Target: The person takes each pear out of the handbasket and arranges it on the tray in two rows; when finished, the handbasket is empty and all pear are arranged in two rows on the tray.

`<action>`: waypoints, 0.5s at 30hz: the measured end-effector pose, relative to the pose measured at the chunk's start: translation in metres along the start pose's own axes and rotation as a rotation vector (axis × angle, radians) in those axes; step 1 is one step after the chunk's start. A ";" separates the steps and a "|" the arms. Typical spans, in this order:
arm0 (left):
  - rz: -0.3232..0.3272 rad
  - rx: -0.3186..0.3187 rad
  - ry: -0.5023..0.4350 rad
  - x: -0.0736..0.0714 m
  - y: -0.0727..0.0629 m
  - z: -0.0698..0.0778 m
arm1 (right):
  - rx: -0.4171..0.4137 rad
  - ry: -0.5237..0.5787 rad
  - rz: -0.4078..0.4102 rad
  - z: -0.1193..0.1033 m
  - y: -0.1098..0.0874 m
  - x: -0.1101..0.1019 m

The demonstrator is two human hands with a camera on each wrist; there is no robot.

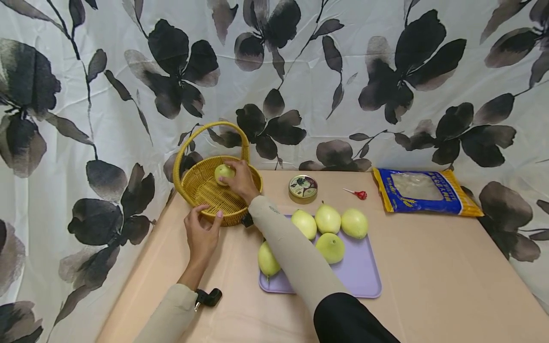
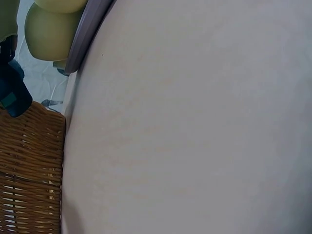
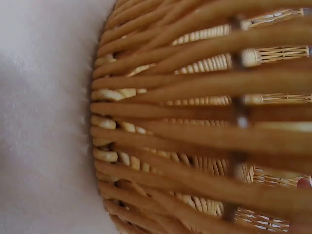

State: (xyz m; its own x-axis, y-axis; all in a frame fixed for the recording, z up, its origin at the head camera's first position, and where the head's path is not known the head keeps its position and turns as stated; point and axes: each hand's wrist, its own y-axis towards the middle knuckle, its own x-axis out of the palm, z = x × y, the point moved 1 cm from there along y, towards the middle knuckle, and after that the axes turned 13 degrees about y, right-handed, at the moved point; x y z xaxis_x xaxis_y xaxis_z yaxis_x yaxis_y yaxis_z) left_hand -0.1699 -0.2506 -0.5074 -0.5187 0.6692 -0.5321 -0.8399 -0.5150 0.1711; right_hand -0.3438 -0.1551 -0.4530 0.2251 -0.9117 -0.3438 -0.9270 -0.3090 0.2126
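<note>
In the head view, my right hand (image 1: pixel 242 181) reaches inside the yellow wicker basket (image 1: pixel 214 164) and grips a yellow-green pear (image 1: pixel 222 174) above its floor. My left hand (image 1: pixel 202 238) holds the basket's near side, its fingers at the rim and the thumb apart from them. The basket's woven wall (image 3: pixel 185 122) fills much of the right wrist view. Several more pears (image 1: pixel 328 218) sit on a lilac tray (image 1: pixel 369 281) to the right, partly hidden by my right sleeve. The left wrist view takes in the basket's side (image 2: pixel 31 170) and the tray's edge (image 2: pixel 90 34).
Behind the tray stand a round tin (image 1: pixel 302 188) and a red lollipop (image 1: pixel 360 195). A blue and yellow packet (image 1: pixel 424 193) lies at the back right of the peach-coloured tabletop (image 1: pixel 433 271). A floral curtain (image 1: pixel 326 95) hangs directly behind the table.
</note>
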 end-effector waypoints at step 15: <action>0.004 -0.002 0.009 -0.002 -0.002 0.003 | 0.002 -0.051 -0.108 0.000 -0.003 0.005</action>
State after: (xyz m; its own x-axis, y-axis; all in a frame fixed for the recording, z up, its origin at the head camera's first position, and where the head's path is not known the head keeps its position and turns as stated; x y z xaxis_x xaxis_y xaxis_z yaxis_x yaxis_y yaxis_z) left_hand -0.1677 -0.2487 -0.5041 -0.5205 0.6622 -0.5390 -0.8375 -0.5187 0.1716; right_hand -0.3403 -0.1587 -0.4549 0.3080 -0.8582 -0.4108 -0.8987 -0.4041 0.1704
